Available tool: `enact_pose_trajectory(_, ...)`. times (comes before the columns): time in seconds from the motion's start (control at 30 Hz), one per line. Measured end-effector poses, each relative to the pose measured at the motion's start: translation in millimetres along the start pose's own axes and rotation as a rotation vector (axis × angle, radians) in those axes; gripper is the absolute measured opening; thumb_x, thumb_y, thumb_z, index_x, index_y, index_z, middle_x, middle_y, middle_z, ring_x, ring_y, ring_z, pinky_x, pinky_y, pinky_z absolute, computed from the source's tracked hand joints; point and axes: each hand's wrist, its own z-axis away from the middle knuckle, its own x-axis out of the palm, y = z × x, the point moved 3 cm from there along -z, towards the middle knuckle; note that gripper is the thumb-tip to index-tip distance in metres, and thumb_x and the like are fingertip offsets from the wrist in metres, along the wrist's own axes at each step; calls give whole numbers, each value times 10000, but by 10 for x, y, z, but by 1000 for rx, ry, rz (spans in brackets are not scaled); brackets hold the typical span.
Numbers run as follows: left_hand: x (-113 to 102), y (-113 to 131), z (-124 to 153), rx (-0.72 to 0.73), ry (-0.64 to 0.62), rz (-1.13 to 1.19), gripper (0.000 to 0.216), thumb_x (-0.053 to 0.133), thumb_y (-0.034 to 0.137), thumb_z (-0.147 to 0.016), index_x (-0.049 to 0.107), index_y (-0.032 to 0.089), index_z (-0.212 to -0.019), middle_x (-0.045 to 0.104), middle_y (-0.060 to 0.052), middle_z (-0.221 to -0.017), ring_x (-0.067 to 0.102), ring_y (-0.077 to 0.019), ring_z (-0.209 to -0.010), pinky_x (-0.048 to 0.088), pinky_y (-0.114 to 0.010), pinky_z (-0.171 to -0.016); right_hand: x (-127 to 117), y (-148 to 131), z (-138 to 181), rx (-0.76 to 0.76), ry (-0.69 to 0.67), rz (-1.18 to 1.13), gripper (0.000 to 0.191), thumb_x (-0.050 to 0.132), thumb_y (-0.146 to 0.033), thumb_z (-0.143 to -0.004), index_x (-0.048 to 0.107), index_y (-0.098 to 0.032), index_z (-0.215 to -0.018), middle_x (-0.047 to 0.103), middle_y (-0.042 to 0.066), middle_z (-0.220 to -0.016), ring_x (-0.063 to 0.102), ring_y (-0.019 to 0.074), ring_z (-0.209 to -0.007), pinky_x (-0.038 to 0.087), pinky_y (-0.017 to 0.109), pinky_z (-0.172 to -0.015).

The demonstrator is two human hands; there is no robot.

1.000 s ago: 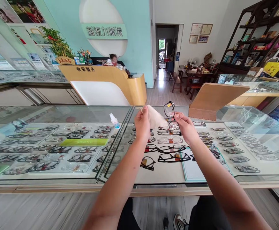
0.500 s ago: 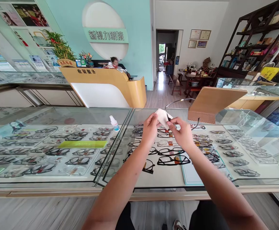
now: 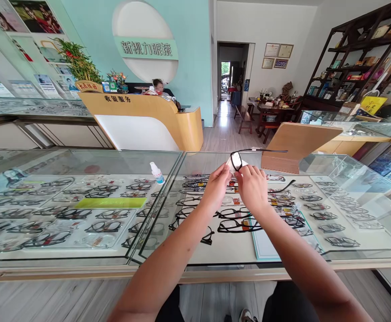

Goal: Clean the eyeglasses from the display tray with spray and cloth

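Note:
Above the glass display case, my left hand is closed on a white cleaning cloth at the lens of a pair of black-framed glasses. My right hand is closed around the glasses' frame, its back toward me. Both temples stretch out to the right, one above and one below that hand. The far lens is hidden behind my fingers. Under the glass of the case lie rows of spectacles.
A small white spray bottle stands on the glass to the left. A brown, tilted board stand is at the back right of the counter. Beyond, a person sits behind a yellow-and-white reception desk.
The glasses have turned, so one lens rim now shows upright against the cloth and the temples point right. My hands have come closer together.

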Motion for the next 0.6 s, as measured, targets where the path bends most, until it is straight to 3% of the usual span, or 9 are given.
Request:
enact_pose_trajectory(0.23,-35,131,-60,109,61,29,457,893,593,-839,763,215,-1062,793,-99,-1237,689,-301,-1333,512,-437,-1166,23,-125,46,-42,-62,-1,238,512,-240,-1136,626,-216,-929,738,105,-923,600,294,-868,320,402,-797)
enact_pose_trajectory(0.43,-72,-20,-11,95,17,-118,449,828,657,-898,754,221,-978,752,-36,-969,718,-234,-1040,563,-371,-1038,-24,-106,41,-3,-4,-27,254,501,-269,-1145,610,-231,-919,731,102,-915,581,298,-863,322,402,-788)
enact_pose_trajectory(0.53,-49,6,61,131,5,-330,489,756,715,-933,767,227,-902,685,-18,-817,668,-211,-874,571,-343,-941,-82,-21,15,43,38,-81,249,489,-285,-1144,601,-236,-927,731,104,-942,580,296,-878,333,399,-790)
enact_pose_trajectory(0.6,2,80,111,173,-19,-465,522,709,744,-949,803,230,-954,682,-22,-795,643,-217,-828,563,-344,-892,-128,66,-12,85,69,-178,254,483,-322,-1143,600,-241,-933,727,105,-947,581,295,-889,352,399,-803)
